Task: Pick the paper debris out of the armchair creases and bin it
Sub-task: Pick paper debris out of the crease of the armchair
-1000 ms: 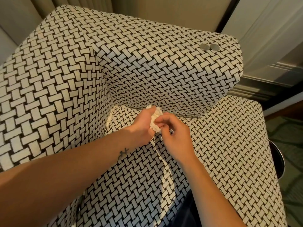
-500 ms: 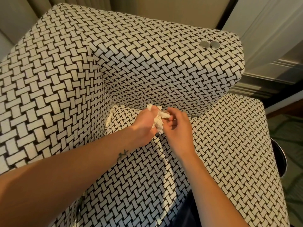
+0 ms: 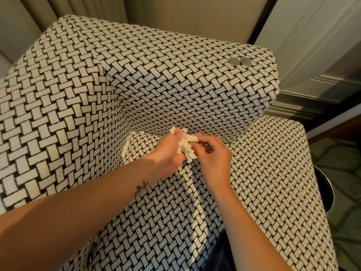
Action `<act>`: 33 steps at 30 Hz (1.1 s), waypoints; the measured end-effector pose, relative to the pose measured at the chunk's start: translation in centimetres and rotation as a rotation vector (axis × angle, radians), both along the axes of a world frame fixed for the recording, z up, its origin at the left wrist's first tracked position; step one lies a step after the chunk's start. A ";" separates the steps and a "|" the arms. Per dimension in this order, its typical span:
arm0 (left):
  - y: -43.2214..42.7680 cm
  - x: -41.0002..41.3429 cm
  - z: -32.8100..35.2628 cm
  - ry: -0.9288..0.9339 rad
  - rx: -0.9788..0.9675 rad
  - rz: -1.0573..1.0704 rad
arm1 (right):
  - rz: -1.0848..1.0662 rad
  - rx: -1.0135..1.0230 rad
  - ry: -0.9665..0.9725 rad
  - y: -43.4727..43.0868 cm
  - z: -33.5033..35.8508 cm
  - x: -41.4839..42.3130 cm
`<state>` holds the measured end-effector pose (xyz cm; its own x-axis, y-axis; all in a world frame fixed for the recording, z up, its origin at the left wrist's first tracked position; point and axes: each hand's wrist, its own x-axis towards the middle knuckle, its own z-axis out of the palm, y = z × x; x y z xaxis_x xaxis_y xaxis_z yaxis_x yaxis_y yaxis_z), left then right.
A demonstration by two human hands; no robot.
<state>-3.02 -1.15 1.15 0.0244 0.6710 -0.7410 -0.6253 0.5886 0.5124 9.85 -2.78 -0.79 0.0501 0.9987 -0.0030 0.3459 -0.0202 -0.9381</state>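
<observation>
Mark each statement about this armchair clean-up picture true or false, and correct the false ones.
1. The left hand grips a white paper wad. True.
2. The right hand hangs idle, touching nothing. False: its fingers pinch the paper wad.
3. Two round silvery discs lie on top of the armrest. True.
4. The armchair is plain red. False: its fabric has a black-and-cream woven pattern.
</observation>
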 end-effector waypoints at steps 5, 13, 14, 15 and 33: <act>-0.1 0.6 1.9 0.022 0.092 -0.017 | -0.022 -0.007 0.072 0.2 1.2 0.4; -0.6 1.3 4.9 0.215 0.255 -0.134 | -0.022 0.056 0.046 -0.6 4.6 1.6; -0.7 1.5 5.4 0.245 0.272 -0.155 | -0.030 0.046 0.053 -0.6 5.0 1.9; -0.8 1.6 5.7 0.283 0.292 -0.183 | -0.038 0.040 0.060 -0.6 5.5 2.1; 0.2 1.5 10.5 0.030 0.502 -0.159 | -0.051 0.265 -0.088 7.4 15.3 5.5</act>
<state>-1.48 -0.91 11.66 0.1383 0.9335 -0.3310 -0.5287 0.3522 0.7723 15.38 4.62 14.53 0.0889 0.9603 0.2642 0.4307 0.2021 -0.8796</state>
